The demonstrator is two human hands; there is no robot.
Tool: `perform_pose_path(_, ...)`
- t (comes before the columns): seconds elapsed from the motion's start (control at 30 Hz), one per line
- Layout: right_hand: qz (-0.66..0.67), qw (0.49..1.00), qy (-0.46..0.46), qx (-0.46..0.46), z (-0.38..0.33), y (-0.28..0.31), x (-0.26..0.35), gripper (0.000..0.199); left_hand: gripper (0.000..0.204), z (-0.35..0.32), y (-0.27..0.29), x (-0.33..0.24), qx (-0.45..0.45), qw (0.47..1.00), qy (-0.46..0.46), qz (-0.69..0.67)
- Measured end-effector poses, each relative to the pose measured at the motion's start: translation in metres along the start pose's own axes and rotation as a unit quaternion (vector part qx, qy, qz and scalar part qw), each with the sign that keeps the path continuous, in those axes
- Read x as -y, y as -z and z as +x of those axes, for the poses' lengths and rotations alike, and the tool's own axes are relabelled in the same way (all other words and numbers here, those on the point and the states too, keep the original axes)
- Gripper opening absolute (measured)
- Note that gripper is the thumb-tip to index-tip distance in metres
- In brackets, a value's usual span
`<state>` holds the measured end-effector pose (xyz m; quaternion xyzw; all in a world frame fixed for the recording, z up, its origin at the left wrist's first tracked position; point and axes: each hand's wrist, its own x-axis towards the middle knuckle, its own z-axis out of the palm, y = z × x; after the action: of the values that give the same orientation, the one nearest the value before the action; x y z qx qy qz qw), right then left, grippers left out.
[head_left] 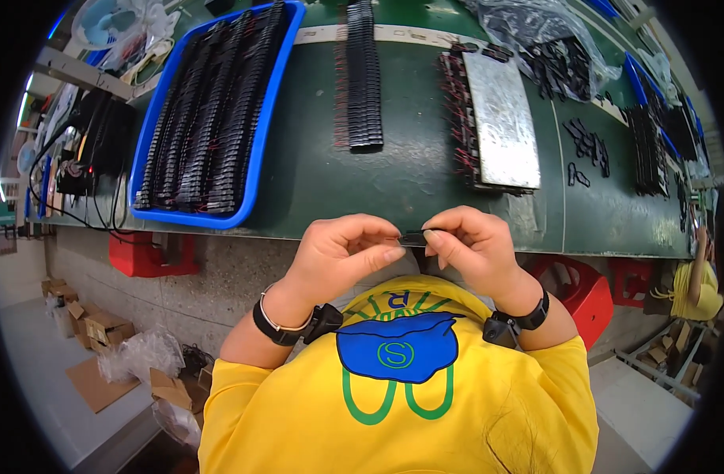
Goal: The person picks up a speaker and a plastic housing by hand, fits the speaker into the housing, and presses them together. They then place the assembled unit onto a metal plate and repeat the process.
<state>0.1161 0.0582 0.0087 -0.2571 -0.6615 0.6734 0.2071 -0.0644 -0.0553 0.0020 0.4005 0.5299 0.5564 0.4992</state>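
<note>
A small dark, narrow part (412, 237) is held at the near edge of the green table, between my two hands. My right hand (474, 246) pinches its right end with thumb and forefinger. On the other side, my left hand (342, 257) is closed around its left end, where thin wires seem to come out. The fingertips hide much of this part. Straight ahead on the table lies a long row of similar black parts (365, 95) with reddish wires on its left side. A metal plate (502, 118) rests on stacked wired parts to the right.
A blue tray (251, 170) full of black wired parts stands at the left. Loose black pieces (587, 146) and a clear plastic bag (548, 39) lie at the right. Red stools (575, 292) are beneath the table edge. Cardboard boxes (105, 328) sit on the floor. A person (696, 280) is at the far right.
</note>
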Motion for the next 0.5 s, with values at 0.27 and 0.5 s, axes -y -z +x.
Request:
perform_pose_path(0.27,-0.024,0.997,0.05,0.052,0.019,-0.011,-0.001,0.008,0.008,-0.007,0.023,-0.003,0.0,0.994,-0.049,0.094)
perform_pose_path(0.5,-0.166,0.97,0.17,0.049,0.027,-0.003,-0.008,0.012,0.011,0.007,0.012,-0.016,-0.089,0.952,-0.192,0.22)
